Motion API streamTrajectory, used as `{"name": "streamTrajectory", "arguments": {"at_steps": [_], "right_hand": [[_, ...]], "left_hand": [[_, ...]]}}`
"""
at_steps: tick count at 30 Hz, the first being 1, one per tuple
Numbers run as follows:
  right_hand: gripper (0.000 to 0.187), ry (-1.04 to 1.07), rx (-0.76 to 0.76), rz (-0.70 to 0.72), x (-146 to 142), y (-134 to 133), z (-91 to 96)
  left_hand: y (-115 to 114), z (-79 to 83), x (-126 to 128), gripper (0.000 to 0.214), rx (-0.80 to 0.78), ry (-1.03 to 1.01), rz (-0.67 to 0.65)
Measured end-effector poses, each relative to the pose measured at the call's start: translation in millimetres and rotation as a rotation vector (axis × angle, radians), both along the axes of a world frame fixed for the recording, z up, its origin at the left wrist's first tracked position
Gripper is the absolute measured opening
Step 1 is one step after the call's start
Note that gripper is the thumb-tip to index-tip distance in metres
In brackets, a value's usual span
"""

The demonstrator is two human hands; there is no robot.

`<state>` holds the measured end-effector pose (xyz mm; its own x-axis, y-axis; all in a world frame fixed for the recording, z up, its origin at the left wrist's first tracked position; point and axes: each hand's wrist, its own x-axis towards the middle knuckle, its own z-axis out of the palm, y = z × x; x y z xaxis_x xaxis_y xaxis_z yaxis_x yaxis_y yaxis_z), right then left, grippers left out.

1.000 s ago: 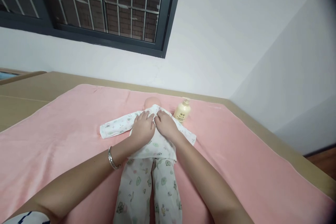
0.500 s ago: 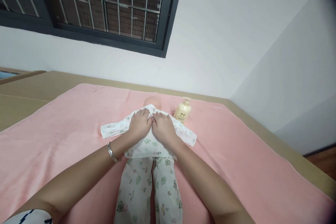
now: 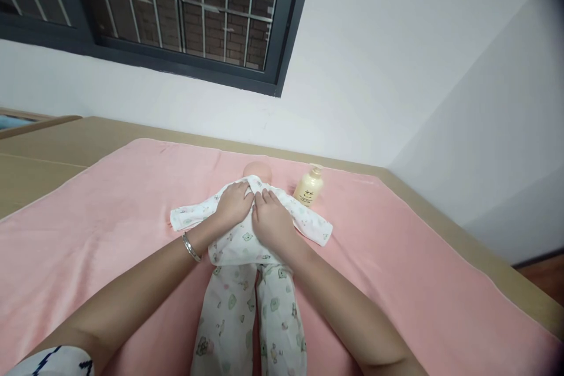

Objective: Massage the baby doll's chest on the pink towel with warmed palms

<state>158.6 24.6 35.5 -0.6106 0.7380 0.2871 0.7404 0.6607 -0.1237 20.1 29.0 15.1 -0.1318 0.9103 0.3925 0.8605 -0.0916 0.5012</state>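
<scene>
A baby doll (image 3: 258, 171) lies stretched out on a pink blanket (image 3: 123, 217), its bald head toward the wall. It wears a white long-sleeved top (image 3: 240, 249) with small green prints and matching trousers (image 3: 277, 311). My left hand (image 3: 235, 204) rests on the upper left of the top, its thumb toward the middle. My right hand (image 3: 271, 214) lies beside it on the upper right, fingers stretched toward the collar. The fingertips nearly meet at the doll's midline. Whether the doll lies face up or down is hard to tell.
A cream pump bottle (image 3: 309, 187) stands on the blanket just right of the doll's shoulder. Beneath the blanket, the wooden surface (image 3: 57, 147) runs up to the white wall (image 3: 361, 59). A dark-framed window (image 3: 176, 17) with metal bars is above.
My right hand has shifted slightly left and its fingers have moved closer together. My left hand stays at nearly the same spot on the top. The camera view has shifted slightly.
</scene>
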Motion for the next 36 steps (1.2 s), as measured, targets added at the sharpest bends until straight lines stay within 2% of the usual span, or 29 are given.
{"name": "streamTrajectory", "arguments": {"at_steps": [4,8,12,17,20,24,29,32,36], "right_hand": [[0.047,0.064,-0.037,0.054,-0.5,1.0,-0.3],[0.046,0.177,-0.148,-0.010,4.5,32.9,-3.1],[0.041,0.225,-0.171,-0.033,11.5,54.5,-3.7],[0.044,0.300,-0.101,-0.053,11.7,44.1,2.5],[0.048,0.362,-0.069,0.003,6.6,36.8,-0.1],[0.044,0.311,-0.104,0.071,3.1,35.8,-5.6],[0.047,0.426,-0.035,0.031,6.9,34.2,0.1],[0.047,0.357,-0.032,0.023,5.9,32.9,-1.1],[0.044,0.216,-0.151,0.078,4.6,33.0,-0.5]], "left_hand": [[3.7,-7.0,-1.7,0.032,0.023,0.021,0.045],[5.8,-17.5,2.3,0.038,0.069,0.020,0.064],[8.7,-27.3,2.7,0.040,0.122,-0.002,0.100],[7.3,-33.4,2.4,0.040,0.177,-0.088,0.102],[5.5,-34.5,2.3,0.040,0.199,-0.119,0.102],[4.3,-35.3,1.9,0.039,0.227,-0.139,0.097],[4.0,-36.0,1.6,0.038,0.228,-0.158,0.095],[4.3,-36.2,1.2,0.038,0.232,-0.164,0.092],[4.9,-36.0,0.7,0.038,0.228,-0.162,0.089]]}}
